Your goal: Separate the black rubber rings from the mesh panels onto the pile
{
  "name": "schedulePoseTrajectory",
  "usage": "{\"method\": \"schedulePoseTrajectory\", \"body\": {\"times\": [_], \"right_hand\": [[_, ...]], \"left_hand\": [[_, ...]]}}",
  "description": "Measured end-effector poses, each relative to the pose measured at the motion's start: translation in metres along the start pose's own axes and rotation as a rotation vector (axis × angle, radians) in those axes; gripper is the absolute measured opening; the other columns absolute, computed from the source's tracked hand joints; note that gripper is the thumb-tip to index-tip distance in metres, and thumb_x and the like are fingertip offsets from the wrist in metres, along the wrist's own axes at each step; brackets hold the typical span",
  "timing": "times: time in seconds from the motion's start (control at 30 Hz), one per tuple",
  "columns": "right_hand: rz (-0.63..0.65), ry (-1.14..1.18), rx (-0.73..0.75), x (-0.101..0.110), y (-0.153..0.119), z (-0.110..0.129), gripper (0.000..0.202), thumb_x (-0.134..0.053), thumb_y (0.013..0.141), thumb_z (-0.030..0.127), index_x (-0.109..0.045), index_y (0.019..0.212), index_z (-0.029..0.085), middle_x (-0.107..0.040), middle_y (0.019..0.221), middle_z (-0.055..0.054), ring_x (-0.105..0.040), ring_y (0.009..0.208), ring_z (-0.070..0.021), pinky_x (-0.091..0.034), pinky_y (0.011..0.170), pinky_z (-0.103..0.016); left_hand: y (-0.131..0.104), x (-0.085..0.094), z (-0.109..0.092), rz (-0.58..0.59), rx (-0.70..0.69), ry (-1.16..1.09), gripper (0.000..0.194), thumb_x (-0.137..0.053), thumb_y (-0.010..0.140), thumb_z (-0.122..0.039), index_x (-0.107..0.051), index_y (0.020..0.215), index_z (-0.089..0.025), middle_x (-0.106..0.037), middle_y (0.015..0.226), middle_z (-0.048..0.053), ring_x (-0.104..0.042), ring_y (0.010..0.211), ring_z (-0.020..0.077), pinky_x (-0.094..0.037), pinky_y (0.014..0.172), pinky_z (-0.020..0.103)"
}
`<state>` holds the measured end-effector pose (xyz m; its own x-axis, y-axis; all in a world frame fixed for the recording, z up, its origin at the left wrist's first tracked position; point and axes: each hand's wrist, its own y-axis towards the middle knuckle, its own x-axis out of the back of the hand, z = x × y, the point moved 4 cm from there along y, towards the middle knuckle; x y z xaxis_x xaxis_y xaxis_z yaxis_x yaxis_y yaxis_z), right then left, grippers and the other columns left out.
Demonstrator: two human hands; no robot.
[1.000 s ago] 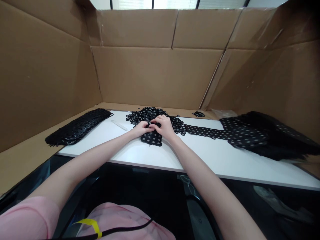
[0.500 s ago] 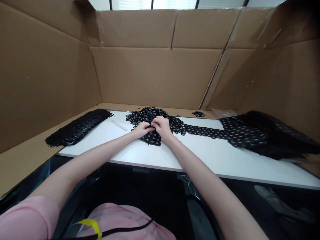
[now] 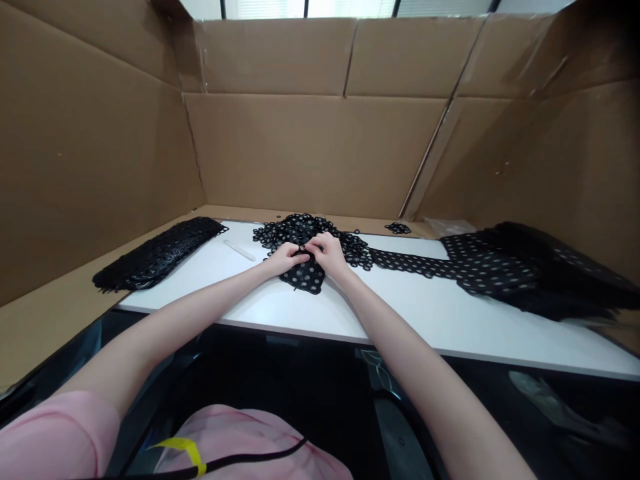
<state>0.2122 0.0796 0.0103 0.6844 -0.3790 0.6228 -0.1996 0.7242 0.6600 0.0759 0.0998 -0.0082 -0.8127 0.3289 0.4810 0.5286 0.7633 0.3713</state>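
Pinching dotted mesh (image 3: 306, 277) in left hand (image 3: 282, 259) and right hand (image 3: 328, 256), with fingertips close together at its upper part; can't make out exact contact under fingertips; keeping mesh mid-table (image 3: 285, 308), just in front of rings (image 3: 293, 230) heaped behind both hands; seeing strip (image 3: 415, 263) run rightward from rings to dark netting (image 3: 495, 267); also seeing black bundle (image 3: 160, 253) at left, white stick (image 3: 239, 250) between bundle and rings, small ring cluster (image 3: 398, 228) at back right, cardboard wall (image 3: 320, 147) behind.
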Motion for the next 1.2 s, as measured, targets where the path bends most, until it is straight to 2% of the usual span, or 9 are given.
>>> {"method": "schedulePoseTrajectory", "body": {"times": [0.13, 0.3, 0.37, 0.47, 0.63, 0.73, 0.83, 1.03, 1.2], "right_hand": [[-0.038, 0.048, -0.028, 0.001, 0.001, -0.004, 0.023, -0.052, 0.082, 0.016, -0.065, 0.064, 0.022, -0.065, 0.069, -0.003, -0.052, 0.076, -0.0193, -0.04, 0.074, -0.033], [-0.031, 0.019, 0.03, 0.003, -0.002, 0.008, 0.019, -0.058, 0.081, 0.027, -0.066, 0.065, 0.022, -0.064, 0.066, -0.002, -0.052, 0.076, -0.0193, -0.038, 0.075, -0.034], [-0.062, 0.026, 0.009, 0.002, -0.001, 0.008, 0.019, -0.059, 0.079, 0.026, -0.065, 0.062, 0.022, -0.064, 0.066, -0.002, -0.052, 0.076, -0.0193, -0.038, 0.075, -0.034], [-0.167, 0.085, -0.083, 0.006, 0.004, -0.004, 0.022, -0.056, 0.078, 0.026, -0.063, 0.058, 0.021, -0.065, 0.066, -0.003, -0.053, 0.074, -0.0191, -0.039, 0.074, -0.033], [-0.454, 0.167, -0.302, 0.034, 0.0, -0.049, 0.031, -0.045, 0.082, 0.032, -0.063, 0.06, 0.018, -0.067, 0.067, -0.005, -0.057, 0.069, -0.0193, -0.04, 0.068, -0.031], [-0.41, 0.065, -0.39, 0.042, -0.006, -0.065, 0.031, -0.049, 0.082, 0.039, -0.068, 0.068, 0.018, -0.068, 0.068, -0.005, -0.057, 0.07, -0.0207, -0.038, 0.069, -0.032], [-0.3, -0.086, -0.442, 0.034, -0.009, -0.068, 0.025, -0.053, 0.08, 0.038, -0.072, 0.079, 0.021, -0.069, 0.079, -0.006, -0.056, 0.082, -0.0243, -0.036, 0.076, -0.037], [-0.159, -0.188, -0.341, 0.016, -0.007, -0.061, 0.022, -0.058, 0.078, 0.029, -0.073, 0.093, 0.026, -0.066, 0.103, -0.008, -0.048, 0.104, -0.0307, -0.032, 0.087, -0.048], [-0.259, -0.104, -0.181, 0.031, -0.006, -0.034, 0.021, -0.054, 0.084, 0.031, -0.073, 0.086, 0.023, -0.066, 0.094, -0.007, -0.052, 0.095, -0.0259, -0.037, 0.086, -0.044]], "left_hand": [[-0.002, -0.004, -0.006, 0.106, -0.062, -0.089, 0.024, -0.062, 0.073, -0.037, -0.058, 0.065, -0.014, -0.053, 0.062, -0.003, -0.044, 0.061, 0.0111, -0.033, 0.062, 0.025], [-0.001, -0.001, 0.001, 0.042, 0.018, -0.036, 0.034, -0.064, 0.072, -0.037, -0.048, 0.051, -0.015, -0.04, 0.05, -0.005, -0.034, 0.053, 0.009, -0.027, 0.056, 0.025], [0.0, -0.002, 0.001, 0.063, 0.004, -0.065, 0.031, -0.065, 0.071, -0.037, -0.052, 0.054, -0.014, -0.043, 0.052, -0.005, -0.037, 0.054, 0.0094, -0.03, 0.057, 0.025], [0.0, -0.005, 0.0, 0.105, -0.011, -0.171, 0.025, -0.067, 0.069, -0.037, -0.061, 0.064, -0.013, -0.056, 0.062, -0.003, -0.048, 0.063, 0.0119, -0.036, 0.065, 0.025], [-0.005, -0.003, 0.004, 0.078, 0.125, -0.309, 0.028, -0.076, 0.06, -0.035, -0.07, 0.077, -0.012, -0.066, 0.069, 0.0, -0.056, 0.066, 0.0139, -0.042, 0.07, 0.027], [-0.008, -0.003, 0.004, 0.108, 0.161, -0.377, 0.032, -0.079, 0.058, -0.036, -0.071, 0.079, -0.013, -0.069, 0.073, 0.001, -0.06, 0.069, 0.0154, -0.044, 0.072, 0.028], [-0.009, -0.002, 0.002, 0.149, 0.155, -0.429, 0.034, -0.083, 0.054, -0.033, -0.071, 0.078, -0.013, -0.069, 0.074, 0.001, -0.061, 0.071, 0.0147, -0.045, 0.074, 0.028], [-0.01, 0.0, 0.001, 0.122, 0.249, -0.464, 0.039, -0.088, 0.043, -0.024, -0.061, 0.069, -0.012, -0.062, 0.067, -0.002, -0.058, 0.064, 0.0112, -0.046, 0.069, 0.027], [-0.012, 0.002, 0.003, 0.033, 0.321, -0.462, 0.044, -0.088, 0.043, -0.023, -0.051, 0.065, -0.014, -0.06, 0.071, -0.002, -0.059, 0.067, 0.0121, -0.048, 0.072, 0.031]]}}
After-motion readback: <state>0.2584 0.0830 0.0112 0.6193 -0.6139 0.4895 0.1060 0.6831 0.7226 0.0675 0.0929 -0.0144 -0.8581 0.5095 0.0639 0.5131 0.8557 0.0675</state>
